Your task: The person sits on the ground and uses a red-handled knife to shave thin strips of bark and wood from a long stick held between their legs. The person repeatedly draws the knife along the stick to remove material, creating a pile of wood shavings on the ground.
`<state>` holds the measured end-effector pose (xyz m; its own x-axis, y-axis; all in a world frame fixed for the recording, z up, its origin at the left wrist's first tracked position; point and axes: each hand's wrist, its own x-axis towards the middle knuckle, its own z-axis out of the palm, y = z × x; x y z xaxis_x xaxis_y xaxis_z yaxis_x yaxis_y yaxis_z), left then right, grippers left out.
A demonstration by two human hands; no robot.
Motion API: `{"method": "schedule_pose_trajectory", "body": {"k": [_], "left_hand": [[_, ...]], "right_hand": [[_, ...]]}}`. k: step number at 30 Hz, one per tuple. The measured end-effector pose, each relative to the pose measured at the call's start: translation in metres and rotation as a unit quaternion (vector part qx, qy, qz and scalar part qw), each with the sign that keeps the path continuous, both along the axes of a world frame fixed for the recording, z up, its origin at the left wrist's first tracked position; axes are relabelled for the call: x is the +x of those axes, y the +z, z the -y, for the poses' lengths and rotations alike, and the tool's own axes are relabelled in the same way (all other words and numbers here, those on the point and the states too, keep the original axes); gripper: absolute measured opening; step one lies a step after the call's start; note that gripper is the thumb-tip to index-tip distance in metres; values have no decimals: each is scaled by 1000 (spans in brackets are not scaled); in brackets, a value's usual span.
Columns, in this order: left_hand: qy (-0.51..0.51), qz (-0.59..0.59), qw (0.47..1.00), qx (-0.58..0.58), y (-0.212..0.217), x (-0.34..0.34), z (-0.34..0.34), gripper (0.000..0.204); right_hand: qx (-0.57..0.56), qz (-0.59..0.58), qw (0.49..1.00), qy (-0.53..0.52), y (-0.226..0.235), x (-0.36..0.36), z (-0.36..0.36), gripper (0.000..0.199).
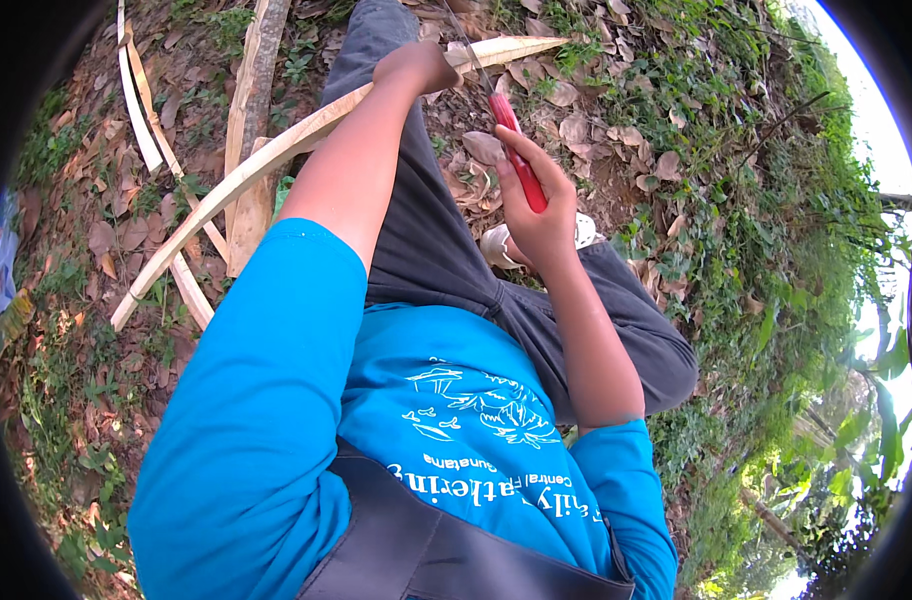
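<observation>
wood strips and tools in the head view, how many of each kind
Long curved wood strip gripped by the left hand: 1
Loose wood strips and slats lying on the ground at left: about 4, overlapping, so the count is rough
Red-handled knife gripped by the right hand: 1
Total: about 6

A single head-worn fisheye view looks steeply down, close over the person's chest, arms and nearby ground.

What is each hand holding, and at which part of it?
The right hand grips a knife by its red handle. The left hand grips a long pale wooden strip partway along, nearer its far pointed end.
</observation>
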<state>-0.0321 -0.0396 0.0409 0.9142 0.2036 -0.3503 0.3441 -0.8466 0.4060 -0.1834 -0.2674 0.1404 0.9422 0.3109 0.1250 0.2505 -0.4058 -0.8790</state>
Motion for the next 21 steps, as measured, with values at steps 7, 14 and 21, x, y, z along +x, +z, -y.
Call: {"method": "schedule_pose_trajectory", "body": {"k": [7, 14, 21], "left_hand": [[-21, 44, 999, 23, 4, -4, 2, 55], [-25, 60, 997, 46, 4, -11, 7, 53], [-2, 100, 991, 86, 9, -30, 15, 39]], "right_hand": [[-42, -31, 998, 20, 86, -55, 61, 33], [-28, -74, 997, 11, 117, -46, 56, 33], [-50, -55, 997, 27, 134, -35, 45, 32]]}}
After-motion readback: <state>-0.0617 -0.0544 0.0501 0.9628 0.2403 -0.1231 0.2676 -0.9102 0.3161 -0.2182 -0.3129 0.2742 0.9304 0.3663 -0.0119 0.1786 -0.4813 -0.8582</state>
